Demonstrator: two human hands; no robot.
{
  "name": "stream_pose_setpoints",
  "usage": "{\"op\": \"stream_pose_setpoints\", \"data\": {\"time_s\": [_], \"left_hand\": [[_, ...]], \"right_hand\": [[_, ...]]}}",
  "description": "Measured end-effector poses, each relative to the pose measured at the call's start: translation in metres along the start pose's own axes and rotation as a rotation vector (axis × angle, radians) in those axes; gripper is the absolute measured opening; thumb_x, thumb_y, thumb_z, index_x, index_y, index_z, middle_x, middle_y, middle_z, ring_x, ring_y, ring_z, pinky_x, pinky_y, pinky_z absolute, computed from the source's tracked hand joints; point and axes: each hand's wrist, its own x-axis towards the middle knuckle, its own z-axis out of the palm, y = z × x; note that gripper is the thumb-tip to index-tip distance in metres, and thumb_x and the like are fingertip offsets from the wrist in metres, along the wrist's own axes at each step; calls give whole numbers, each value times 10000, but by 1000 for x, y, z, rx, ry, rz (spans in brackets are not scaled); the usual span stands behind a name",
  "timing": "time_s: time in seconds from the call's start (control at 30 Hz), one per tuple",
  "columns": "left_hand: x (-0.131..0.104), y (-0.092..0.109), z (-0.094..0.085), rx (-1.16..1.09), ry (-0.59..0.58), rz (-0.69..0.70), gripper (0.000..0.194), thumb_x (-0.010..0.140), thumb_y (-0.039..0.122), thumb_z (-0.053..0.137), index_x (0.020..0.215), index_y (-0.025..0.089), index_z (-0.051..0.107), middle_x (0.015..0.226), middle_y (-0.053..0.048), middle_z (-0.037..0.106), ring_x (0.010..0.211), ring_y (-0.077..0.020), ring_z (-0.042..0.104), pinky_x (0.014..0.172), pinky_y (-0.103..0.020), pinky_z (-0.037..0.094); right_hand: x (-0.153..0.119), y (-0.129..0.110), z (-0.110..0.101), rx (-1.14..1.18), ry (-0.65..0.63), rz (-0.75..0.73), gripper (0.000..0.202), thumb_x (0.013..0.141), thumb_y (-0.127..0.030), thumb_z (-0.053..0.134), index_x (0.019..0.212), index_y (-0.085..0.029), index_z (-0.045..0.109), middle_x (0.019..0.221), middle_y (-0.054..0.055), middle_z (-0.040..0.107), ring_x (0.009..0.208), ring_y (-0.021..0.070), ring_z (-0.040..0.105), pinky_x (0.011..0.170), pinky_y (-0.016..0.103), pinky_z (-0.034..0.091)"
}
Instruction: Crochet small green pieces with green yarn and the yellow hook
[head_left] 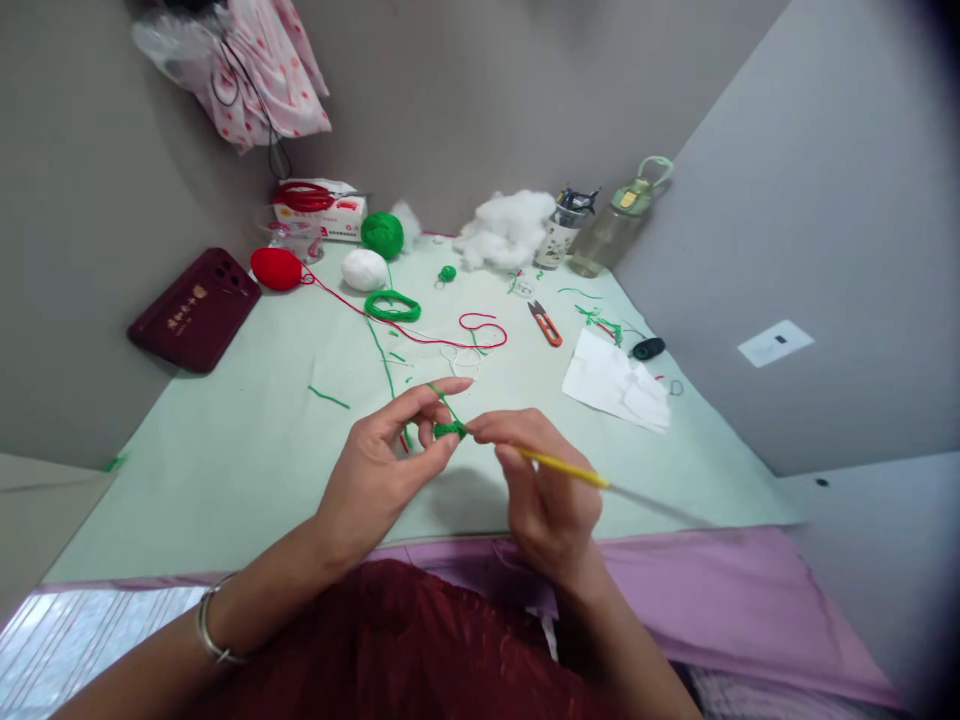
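Note:
Between the thumb and fingers of my left hand (382,465) is a small green crocheted piece (448,431). Green yarn (451,406) runs from its raised index finger down to the piece. My right hand (551,485) is closed around a crochet hook with a yellow handle (564,466); the hook's tip meets the green piece, where my right fingertips hide it. A green strand (381,352) leads from near my left hand up the table toward a loose green coil (392,306).
Farther back lie a red yarn ball (276,269), a white ball (364,270), a green ball (382,236) and stuffing (508,230). Orange snips (545,324) and white paper (611,380) are on the right, a bottle (611,225) behind. A maroon phone (196,310) lies left.

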Motion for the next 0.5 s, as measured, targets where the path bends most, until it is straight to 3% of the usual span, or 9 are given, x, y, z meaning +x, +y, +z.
{"op": "stream_pose_setpoints", "data": {"time_s": [0.1,0.17,0.23,0.3,0.4,0.5], "left_hand": [[0,-1,4,-148,19,-48,501,858,239,830,1334,358,730,928,24,637,856,-136,527,856,-269,424],[1,-3,4,-375,-66,-198,579,829,284,864,1381,325,699,904,21,651,834,-128,544,858,-267,443],[3,-4,3,-552,-142,-339,572,807,304,881,1355,266,720,865,12,652,816,-123,557,861,-268,458],[4,-3,1,-605,-163,-380,530,799,282,883,1309,225,750,851,3,660,812,-122,560,866,-266,462],[5,0,0,-549,-161,-316,492,799,241,877,1280,245,771,882,-1,689,837,-123,565,856,-246,450],[3,1,4,-458,-153,-242,429,812,242,872,1233,281,795,928,5,701,897,-127,576,893,-239,442]], "right_hand": [[-7,2,8,-297,42,-185,305,977,-87,602,1213,-247,708,1072,86,766,962,200,740,794,342,633],[-10,4,12,-365,99,-215,320,978,-108,614,1222,-282,727,1114,83,758,1003,210,741,788,346,639],[-9,4,11,-218,137,-125,288,997,-134,594,1197,-282,740,1075,74,763,965,207,739,768,355,635],[-5,3,8,60,199,77,228,1022,-168,563,1106,-256,756,965,56,762,815,179,712,701,343,609],[3,1,5,385,231,311,215,1038,-232,562,972,-240,766,875,33,745,693,147,647,643,319,557],[4,1,7,420,152,345,192,1022,-230,601,1001,-273,787,949,36,775,828,174,691,713,331,567]]}}
